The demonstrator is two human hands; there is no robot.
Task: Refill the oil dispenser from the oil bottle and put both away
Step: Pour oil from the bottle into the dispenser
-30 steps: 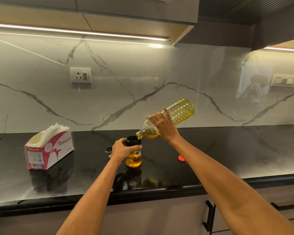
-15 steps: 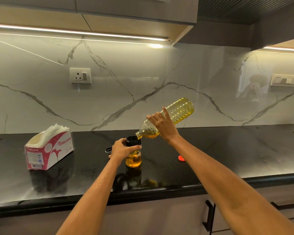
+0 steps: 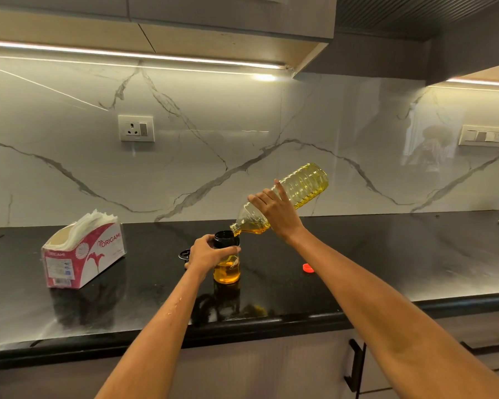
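On the far left of my glossy black stone worktop [image 3: 386,254] sits a red-and-white cardboard tissue box [image 3: 82,254], white tissues fanned out of its open top, with bare polished surface in front of it up to the rounded front edge. A small black round lid [image 3: 184,254] lies flat just behind my left wrist. My left hand [image 3: 206,252] wraps around the black collar of the small clear glass oil dispenser [image 3: 227,267], which stands upright mid-worktop, amber oil filling its lower part. My right hand [image 3: 277,210] grips the shoulder of the clear ribbed plastic oil bottle [image 3: 300,191], its long axis slanting from upper right down to lower left, mouth just above the dispenser's opening. A small red cap [image 3: 308,267] lies right of the dispenser; beyond it the worktop runs open rightward.
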